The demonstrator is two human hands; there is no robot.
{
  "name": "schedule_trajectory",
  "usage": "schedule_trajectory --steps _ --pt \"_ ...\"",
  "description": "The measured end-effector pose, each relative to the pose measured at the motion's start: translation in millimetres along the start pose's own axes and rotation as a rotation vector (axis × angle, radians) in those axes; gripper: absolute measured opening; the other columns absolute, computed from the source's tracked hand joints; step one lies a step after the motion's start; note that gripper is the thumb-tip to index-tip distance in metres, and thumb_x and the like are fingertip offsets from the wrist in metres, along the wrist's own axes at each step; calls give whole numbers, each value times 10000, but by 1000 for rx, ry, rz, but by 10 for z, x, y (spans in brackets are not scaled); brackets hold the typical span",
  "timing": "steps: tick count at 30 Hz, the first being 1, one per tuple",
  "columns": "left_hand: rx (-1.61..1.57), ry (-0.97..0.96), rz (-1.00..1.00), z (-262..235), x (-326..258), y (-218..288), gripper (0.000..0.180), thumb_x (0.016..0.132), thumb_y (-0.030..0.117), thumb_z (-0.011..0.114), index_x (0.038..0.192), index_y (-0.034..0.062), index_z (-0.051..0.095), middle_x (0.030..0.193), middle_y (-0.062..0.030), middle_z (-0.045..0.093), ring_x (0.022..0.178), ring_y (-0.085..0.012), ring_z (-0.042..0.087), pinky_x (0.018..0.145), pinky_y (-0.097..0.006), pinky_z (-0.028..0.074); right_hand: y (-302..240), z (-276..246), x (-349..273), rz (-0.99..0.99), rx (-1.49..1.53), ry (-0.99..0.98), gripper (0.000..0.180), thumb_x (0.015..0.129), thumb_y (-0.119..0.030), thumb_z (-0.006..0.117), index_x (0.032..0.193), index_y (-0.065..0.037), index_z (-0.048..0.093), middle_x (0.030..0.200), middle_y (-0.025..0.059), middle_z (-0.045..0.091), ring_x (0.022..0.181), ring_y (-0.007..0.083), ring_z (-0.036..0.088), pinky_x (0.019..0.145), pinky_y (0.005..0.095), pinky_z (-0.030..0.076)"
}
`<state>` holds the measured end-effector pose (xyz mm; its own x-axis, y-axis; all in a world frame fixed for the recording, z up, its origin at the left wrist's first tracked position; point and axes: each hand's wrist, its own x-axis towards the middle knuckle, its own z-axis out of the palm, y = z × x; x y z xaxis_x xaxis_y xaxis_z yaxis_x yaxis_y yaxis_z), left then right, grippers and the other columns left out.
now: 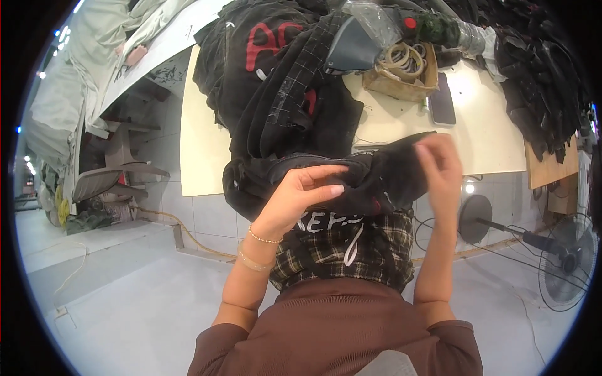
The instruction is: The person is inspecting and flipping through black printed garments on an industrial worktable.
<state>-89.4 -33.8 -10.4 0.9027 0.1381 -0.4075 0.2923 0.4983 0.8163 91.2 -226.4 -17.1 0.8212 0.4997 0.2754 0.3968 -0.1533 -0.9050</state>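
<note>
A black garment with a zip lies bunched across my lap and against the table edge. My left hand rests over its middle, thumb and forefinger apart with dark cloth showing between them. At the right end of the same garment, my right hand pinches the raised edge; its fingers are slightly blurred. Part of the cloth drapes down over my plaid clothing, where white lettering shows. What lies beneath the folds is hidden.
On the cream table, a heap of black garments lies left. A cardboard box with tape rolls, a phone and a grey device stand farther back. A fan is at right, a grey chair at left.
</note>
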Motion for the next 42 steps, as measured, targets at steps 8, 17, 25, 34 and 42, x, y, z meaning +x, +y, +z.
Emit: schedule_trajectory --steps 8,17,25,34,42 --pt "-23 103 -268 -124 148 -277 237 909 225 664 993 4 671 801 43 633 655 -19 536 583 -176 435 -23 275 -35 -26 -17 -548 261 815 -224 709 962 -24 631 1001 97 631 1009 273 574 913 354 424" --pt "-319 137 177 13 156 -64 188 959 83 551 1090 -38 608 1026 -96 680 907 -128 654 844 -259 529 -185 365 -97 131 138 -431 160 836 -82 684 949 10 619 896 65 610 840 156 596 767 263 461" --pt "-260 106 286 82 203 170 158 957 85 545 1069 -9 605 1021 -74 677 928 -109 640 839 -243 510 -410 487 76 -92 130 -263 151 821 -51 689 951 2 635 910 75 616 842 180 604 747 281 475" --pt "-285 86 301 60 260 182 169 946 81 575 1087 -9 594 1039 -63 671 941 -90 620 863 -231 478 -347 573 152 -137 198 -212 108 825 -23 675 914 10 624 830 53 622 762 140 561 702 247 443" --pt "-60 276 438 89 297 203 490 867 -44 637 1290 -20 391 991 -93 657 943 -133 625 850 -252 500 -330 573 256 44 351 -189 89 951 -70 546 894 -5 525 768 17 539 722 94 493 684 226 414"
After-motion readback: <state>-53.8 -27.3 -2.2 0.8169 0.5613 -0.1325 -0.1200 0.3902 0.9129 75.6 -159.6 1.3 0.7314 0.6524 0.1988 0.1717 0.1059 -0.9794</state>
